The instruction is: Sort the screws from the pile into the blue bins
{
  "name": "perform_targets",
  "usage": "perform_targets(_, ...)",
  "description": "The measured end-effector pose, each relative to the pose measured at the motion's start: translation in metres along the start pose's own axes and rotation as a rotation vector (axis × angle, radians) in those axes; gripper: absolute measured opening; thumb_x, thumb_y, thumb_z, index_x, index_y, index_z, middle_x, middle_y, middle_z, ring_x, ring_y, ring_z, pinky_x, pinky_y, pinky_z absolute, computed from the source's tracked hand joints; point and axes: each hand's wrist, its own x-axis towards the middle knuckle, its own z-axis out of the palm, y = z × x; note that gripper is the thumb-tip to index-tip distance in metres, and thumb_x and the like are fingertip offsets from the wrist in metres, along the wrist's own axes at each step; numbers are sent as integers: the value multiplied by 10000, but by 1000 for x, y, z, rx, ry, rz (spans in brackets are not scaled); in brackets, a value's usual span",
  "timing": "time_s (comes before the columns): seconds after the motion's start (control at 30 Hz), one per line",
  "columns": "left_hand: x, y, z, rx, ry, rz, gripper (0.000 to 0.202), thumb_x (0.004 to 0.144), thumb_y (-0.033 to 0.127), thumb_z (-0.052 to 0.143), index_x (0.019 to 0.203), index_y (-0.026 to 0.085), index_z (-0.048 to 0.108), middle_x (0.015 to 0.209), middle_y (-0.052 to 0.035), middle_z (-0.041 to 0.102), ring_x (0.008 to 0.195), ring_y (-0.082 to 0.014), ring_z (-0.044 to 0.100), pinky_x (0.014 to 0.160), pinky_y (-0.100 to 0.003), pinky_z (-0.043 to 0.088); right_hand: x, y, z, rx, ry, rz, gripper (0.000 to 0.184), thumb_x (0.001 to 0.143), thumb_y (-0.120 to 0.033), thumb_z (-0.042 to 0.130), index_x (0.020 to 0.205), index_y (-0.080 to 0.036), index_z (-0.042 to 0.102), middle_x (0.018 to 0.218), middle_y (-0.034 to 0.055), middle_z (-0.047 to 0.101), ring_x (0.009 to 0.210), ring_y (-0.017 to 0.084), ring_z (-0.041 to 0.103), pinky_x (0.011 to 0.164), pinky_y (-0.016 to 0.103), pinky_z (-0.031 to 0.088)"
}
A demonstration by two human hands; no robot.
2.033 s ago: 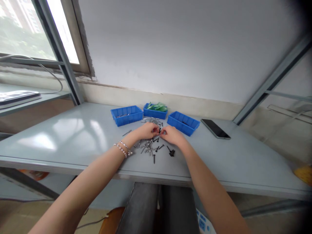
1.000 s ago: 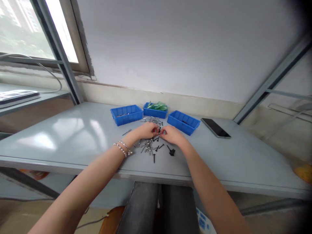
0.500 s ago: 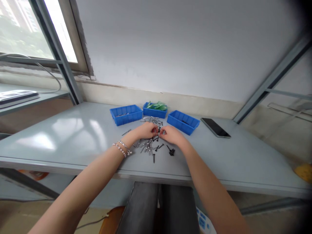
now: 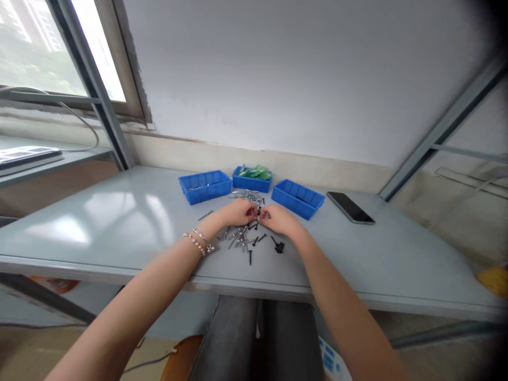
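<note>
Well, a small black screw (image 4: 259,211) is a fingertip job

Starting at the left, the left hand (image 4: 238,212) comes in from 7 o'clock, with a beaded bracelet (image 4: 194,244) and a thin metal bangle (image 4: 203,238) on its wrist. Its fingertips (image 4: 253,212) curl toward the screw, which sits at the centre of the scene, and the right fingertips (image 4: 265,215) close on it from the other side. The two sets are nearly together, but it's too small to tell whether they clamp it. The right hand (image 4: 281,220) reaches in from 5 o'clock.

Behind them, at 11, 12 and 1 o'clock, stand three blue plastic bins (image 4: 205,188) (image 4: 251,185) (image 4: 297,199). Loose silver rivets (image 4: 240,239) lie at 7 o'clock.

The screw should feel light and stiff but may slip, so it is best pinched by the shank with the pads.
</note>
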Motion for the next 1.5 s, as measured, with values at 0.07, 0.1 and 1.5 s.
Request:
perform_targets(0.07,0,0,0,4,9,5,152,707,205,502,787,166,625,665,-18,607,596,-125,501,575,-228,355,0,0,0,3,-2,-2,113,708,-263,524,765,-198,598,760,41,594,660,139,523,579,234,337)
perform_targets(0.1,0,-1,1,7,16,10,148,705,202,502,779,166,624,660,-17,605,592,-123,498,571,-227,353,0,0,0,5,-6,-1,115,706,-269,530,766,-199,598,760,40,592,655,138,521,574,234,335)
perform_targets(1.5,2,-2,0,-115,239,50,111,756,217,514,797,134,575,737,-31,604,664,-121,516,635,-245,392,-1,1,-11,68,259,105,169,798,-315,459,838,-213,588,807,46,620,765,175,551,584,241,354)
